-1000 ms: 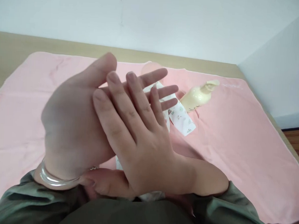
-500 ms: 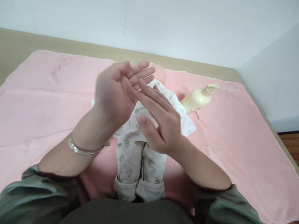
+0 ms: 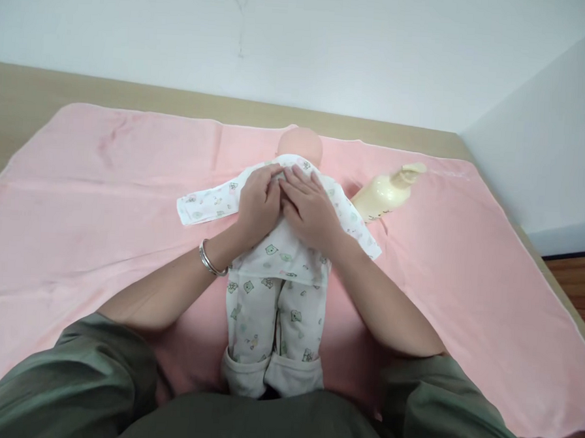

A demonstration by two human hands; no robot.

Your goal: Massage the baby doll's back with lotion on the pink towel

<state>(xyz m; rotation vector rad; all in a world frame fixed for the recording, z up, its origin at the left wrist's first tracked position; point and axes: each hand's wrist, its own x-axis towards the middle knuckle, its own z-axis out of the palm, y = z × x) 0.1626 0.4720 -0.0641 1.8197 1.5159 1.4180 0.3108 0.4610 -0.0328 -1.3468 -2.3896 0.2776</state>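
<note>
A baby doll (image 3: 281, 254) in a white printed top and matching trousers lies stretched out, its bald head at the far end and no face showing. On its upper torso rests my left hand (image 3: 260, 203), palm down, with a silver bangle at the wrist. My right hand (image 3: 313, 210) lies flat beside it, fingers extended, and the two touch near the thumbs. Neither hand grips anything. The palms and the cloth beneath them are hidden. Both sleeves of the doll's top spread out sideways.
A pale yellow pump bottle (image 3: 384, 194) lies tilted by the doll's right-hand sleeve. Under everything is a pink blanket (image 3: 101, 222) over a wooden surface (image 3: 30, 81). A white wall (image 3: 331, 51) stands behind, and another wall closes the right side.
Both hands have come down from above the doll onto its upper torso. The left palm was turned up beside the right fingers; now both palms face down. The bottle has stayed put.
</note>
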